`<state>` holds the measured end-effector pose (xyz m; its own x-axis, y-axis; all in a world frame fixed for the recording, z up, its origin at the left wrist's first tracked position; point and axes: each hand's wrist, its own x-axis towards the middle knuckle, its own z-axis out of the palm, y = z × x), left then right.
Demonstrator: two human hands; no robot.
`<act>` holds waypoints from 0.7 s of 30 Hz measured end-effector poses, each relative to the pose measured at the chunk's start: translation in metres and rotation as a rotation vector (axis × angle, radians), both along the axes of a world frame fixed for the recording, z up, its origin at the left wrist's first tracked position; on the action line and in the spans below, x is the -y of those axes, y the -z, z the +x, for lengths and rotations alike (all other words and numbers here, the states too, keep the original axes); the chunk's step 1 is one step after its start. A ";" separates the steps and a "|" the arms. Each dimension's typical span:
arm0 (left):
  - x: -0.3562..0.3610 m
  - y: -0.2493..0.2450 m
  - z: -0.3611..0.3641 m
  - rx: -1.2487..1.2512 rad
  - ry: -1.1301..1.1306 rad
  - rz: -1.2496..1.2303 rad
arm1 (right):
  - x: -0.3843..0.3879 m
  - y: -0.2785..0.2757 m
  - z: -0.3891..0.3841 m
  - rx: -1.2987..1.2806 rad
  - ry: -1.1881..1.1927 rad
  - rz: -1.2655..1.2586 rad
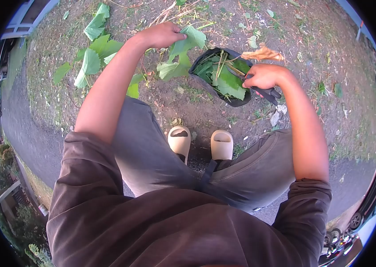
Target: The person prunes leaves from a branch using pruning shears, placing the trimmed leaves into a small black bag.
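My left hand (166, 35) is closed on the edge of a green leaf (193, 39), above other leaves lying on the ground. At the right, my right hand (263, 76) is wrapped round dark-handled pruning shears (266, 93), at the right rim of a black bag (202, 85). Cut green leaves and stems (230, 82) fill the bag's opening. Beyond my right hand lies a dry brown leaf (263, 53). More large green leaves (91, 62) on a vine spread to the left of my left arm.
Bare soil with sparse grass (330, 58) surrounds the bag. My feet in beige slides (222, 144) are just below it. Pale crumpled scraps (278, 115) lie right of the bag. Asphalt (32, 120) runs behind me, with parked vehicles (366, 209) at the lower right.
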<state>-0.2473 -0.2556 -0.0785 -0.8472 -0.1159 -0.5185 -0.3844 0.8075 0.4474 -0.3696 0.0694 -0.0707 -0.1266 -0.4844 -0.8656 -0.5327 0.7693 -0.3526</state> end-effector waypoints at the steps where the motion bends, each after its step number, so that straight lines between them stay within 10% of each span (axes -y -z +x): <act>1: 0.000 0.001 0.000 0.007 -0.005 0.005 | 0.000 0.000 0.000 0.000 -0.001 0.000; 21: -0.006 -0.001 -0.002 0.081 0.023 -0.008 | 0.014 0.033 0.010 -0.198 0.137 -0.081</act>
<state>-0.2489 -0.2500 -0.0777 -0.8047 -0.1018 -0.5849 -0.4008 0.8200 0.4087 -0.3594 0.0550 -0.1035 -0.3595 -0.5178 -0.7763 -0.4902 0.8127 -0.3151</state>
